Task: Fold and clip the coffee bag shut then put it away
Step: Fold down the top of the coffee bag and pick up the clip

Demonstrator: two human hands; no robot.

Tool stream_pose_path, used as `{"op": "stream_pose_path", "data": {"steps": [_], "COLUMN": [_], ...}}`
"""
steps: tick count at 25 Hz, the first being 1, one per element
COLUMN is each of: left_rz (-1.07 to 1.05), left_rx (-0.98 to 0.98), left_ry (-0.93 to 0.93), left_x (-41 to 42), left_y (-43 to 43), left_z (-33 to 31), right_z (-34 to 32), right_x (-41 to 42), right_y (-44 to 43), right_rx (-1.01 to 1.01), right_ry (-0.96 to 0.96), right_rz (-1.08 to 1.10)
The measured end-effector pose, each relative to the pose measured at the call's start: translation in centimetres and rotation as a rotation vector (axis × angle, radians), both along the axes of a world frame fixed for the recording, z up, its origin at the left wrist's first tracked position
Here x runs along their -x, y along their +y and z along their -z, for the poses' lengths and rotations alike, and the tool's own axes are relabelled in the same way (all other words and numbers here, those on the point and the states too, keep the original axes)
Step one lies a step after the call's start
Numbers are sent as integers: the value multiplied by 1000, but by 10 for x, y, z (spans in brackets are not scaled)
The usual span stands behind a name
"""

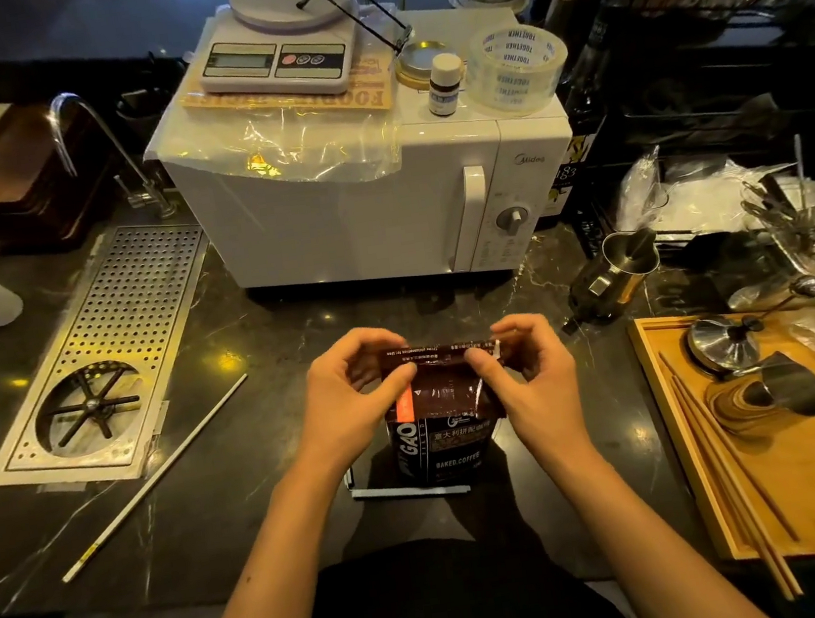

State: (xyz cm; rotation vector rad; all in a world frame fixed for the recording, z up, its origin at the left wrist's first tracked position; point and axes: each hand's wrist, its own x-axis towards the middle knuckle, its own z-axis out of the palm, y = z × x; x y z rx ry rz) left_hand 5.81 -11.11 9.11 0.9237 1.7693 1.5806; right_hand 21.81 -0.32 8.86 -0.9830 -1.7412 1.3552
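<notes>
A dark brown coffee bag (442, 428) stands upright on the black marble counter in front of me, its top folded over toward me. My left hand (354, 393) pinches the left end of the folded top, and my right hand (533, 375) pinches the right end. A white bag clip (408, 490) lies flat on the counter at the bag's base, partly hidden behind the bag. A long thin white stick (157, 474) lies diagonally on the counter to the left.
A white microwave (370, 199) stands behind the bag with a kitchen scale (278, 51) and tape roll (516, 69) on top. A perforated metal drain tray (105, 348) sits left. A steel pitcher (613, 276) and a wooden tray (683, 454) with tools sit right.
</notes>
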Motion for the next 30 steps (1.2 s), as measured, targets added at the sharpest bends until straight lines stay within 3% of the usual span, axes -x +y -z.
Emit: {"op": "stream_pose_path", "data": {"steps": [6,16,26,30], "left_rz": [-94,-144,-137,-215], "left_rx": [-11,-40,-41,-57], "left_ry": [52,51,89,-4], "left_x": [-22,-23,-37,-40], "left_y": [15,29,17,16], "left_z": [3,16,17,17], "right_z": [4,6,9,9], "right_x": [13,18,19,20], "right_y": [4,4,-15,-18], "right_rx": [-198,-22,-63,-60], "right_ry": [-93,4,-54,-55], "right_rz": [-29,-73,-14,23]}}
